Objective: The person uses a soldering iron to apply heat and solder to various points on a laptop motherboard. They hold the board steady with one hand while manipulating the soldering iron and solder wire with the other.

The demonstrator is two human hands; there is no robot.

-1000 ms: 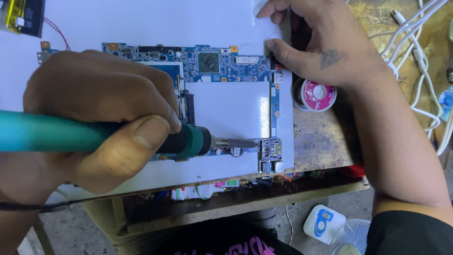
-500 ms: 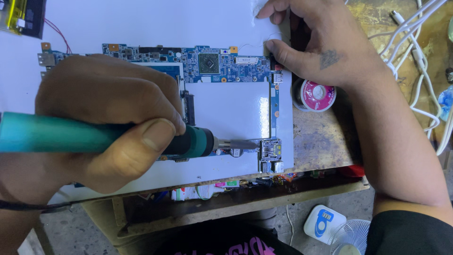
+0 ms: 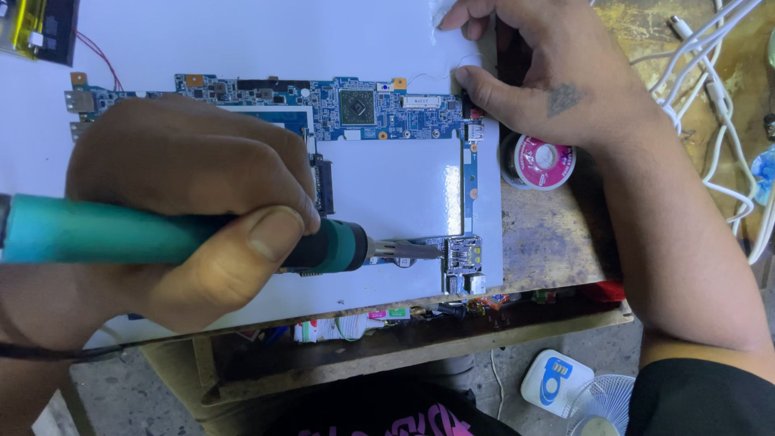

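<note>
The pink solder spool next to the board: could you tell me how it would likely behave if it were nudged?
The solder spool lies flat on the worn wooden bench, so it would probably slide, not roll. It looks small and likely light, so a brush from the right hand beside it could shift it.
</note>
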